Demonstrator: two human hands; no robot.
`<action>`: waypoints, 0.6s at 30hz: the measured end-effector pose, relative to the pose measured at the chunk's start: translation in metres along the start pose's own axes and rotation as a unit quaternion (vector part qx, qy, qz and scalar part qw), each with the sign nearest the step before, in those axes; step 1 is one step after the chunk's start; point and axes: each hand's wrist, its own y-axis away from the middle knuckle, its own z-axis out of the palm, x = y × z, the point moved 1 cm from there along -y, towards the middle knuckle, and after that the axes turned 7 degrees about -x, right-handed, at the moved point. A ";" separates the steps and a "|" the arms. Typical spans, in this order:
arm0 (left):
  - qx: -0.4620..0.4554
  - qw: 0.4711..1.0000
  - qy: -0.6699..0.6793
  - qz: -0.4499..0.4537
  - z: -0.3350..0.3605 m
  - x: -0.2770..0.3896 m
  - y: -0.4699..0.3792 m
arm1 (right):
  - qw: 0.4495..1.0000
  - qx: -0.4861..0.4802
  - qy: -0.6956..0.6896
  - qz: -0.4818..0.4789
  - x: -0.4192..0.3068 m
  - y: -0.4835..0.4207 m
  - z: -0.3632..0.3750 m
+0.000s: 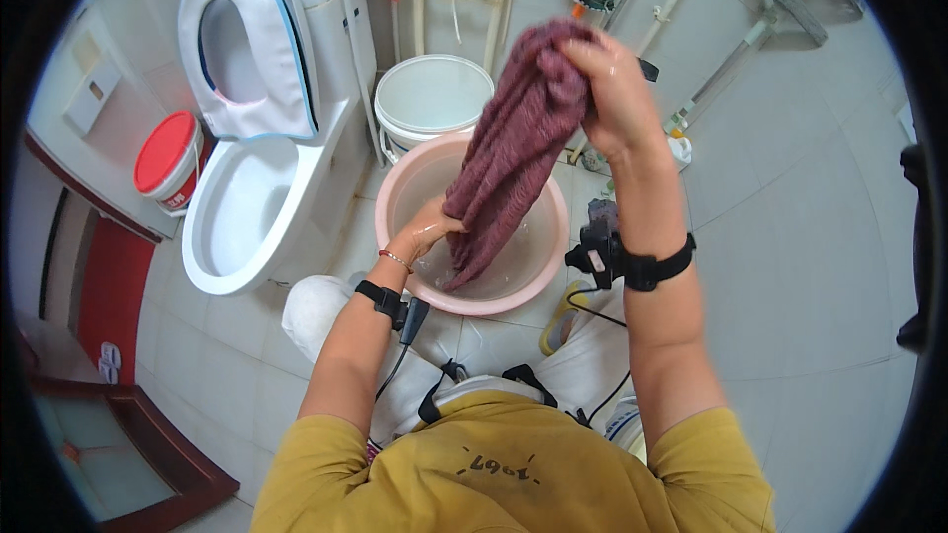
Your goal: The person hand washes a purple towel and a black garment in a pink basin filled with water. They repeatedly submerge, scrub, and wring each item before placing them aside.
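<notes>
A wet dark-red cloth [511,141] hangs slantwise above a pink plastic basin [386,196] of cloudy water. Its bunched upper end is gripped by my right hand [611,85], raised beyond the basin's right rim. Lower down, my left hand [431,226] holds the cloth's left edge over the near left part of the basin. The cloth's lower tip hangs over the water; whether it touches the surface I cannot tell. Both hands look wet. Part of the basin is hidden behind the cloth.
A white bucket [433,92] stands just behind the basin. To the left are a toilet [241,215] with its lid raised and a red-lidded bucket [164,152]. A floor squeegee [740,52] leans at the upper right. My knees flank the basin's near side, and cables hang from both forearm straps.
</notes>
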 end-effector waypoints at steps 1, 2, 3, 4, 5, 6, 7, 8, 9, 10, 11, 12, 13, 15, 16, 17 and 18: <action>-0.013 0.999 0.043 -0.009 0.001 -0.007 0.002 | 1.000 -0.007 0.012 0.024 0.012 0.007 -0.006; -0.026 0.996 0.087 -0.017 0.002 -0.013 0.005 | 0.999 0.001 0.015 0.049 0.026 0.013 -0.013; -0.043 0.990 0.129 -0.019 0.003 -0.019 0.008 | 0.997 0.009 0.016 0.072 0.042 0.020 -0.019; -0.049 0.978 0.200 -0.030 0.005 -0.024 0.010 | 0.995 0.016 -0.001 0.095 0.058 0.025 -0.026; -0.026 0.966 0.256 -0.034 0.006 -0.029 0.011 | 0.992 0.019 -0.011 0.122 0.073 0.029 -0.034; -0.008 0.950 0.310 -0.035 0.007 -0.034 0.012 | 0.989 0.034 -0.031 0.140 0.089 0.036 -0.041; 0.004 0.930 0.366 -0.028 0.009 -0.038 0.011 | 0.986 0.045 -0.055 0.150 0.105 0.040 -0.049; 0.012 0.909 0.414 -0.045 0.010 -0.043 0.008 | 0.981 0.066 -0.075 0.166 0.121 0.043 -0.056; 0.074 0.922 0.375 -0.054 0.012 -0.048 0.006 | 0.975 0.085 -0.100 0.180 0.138 0.048 -0.064; 0.118 0.933 0.337 -0.047 0.013 -0.052 0.002 | 0.967 0.108 -0.124 0.194 0.153 0.052 -0.072; 0.160 0.941 0.295 -0.038 0.012 -0.055 -0.003 | 0.964 0.121 -0.113 0.208 0.166 0.053 -0.080; 0.221 0.939 0.262 -0.031 0.011 -0.057 -0.007 | 0.960 0.138 -0.103 0.223 0.179 0.056 -0.089; 0.279 0.933 0.226 -0.021 0.008 -0.057 -0.011 | 0.954 0.161 -0.092 0.237 0.190 0.057 -0.098; 0.380 0.914 0.142 0.005 0.001 -0.057 -0.018 | 0.942 0.191 -0.055 0.270 0.212 0.059 -0.114; 0.421 0.902 0.094 0.023 -0.004 -0.055 -0.022 | 0.935 0.207 -0.039 0.284 0.222 0.059 -0.123; 0.462 0.885 0.050 0.029 -0.008 -0.054 -0.024 | 0.926 0.229 -0.025 0.300 0.233 0.060 -0.131; 0.472 0.878 0.031 0.068 -0.013 -0.053 -0.027 | 0.923 0.243 -0.022 0.298 0.244 0.059 -0.139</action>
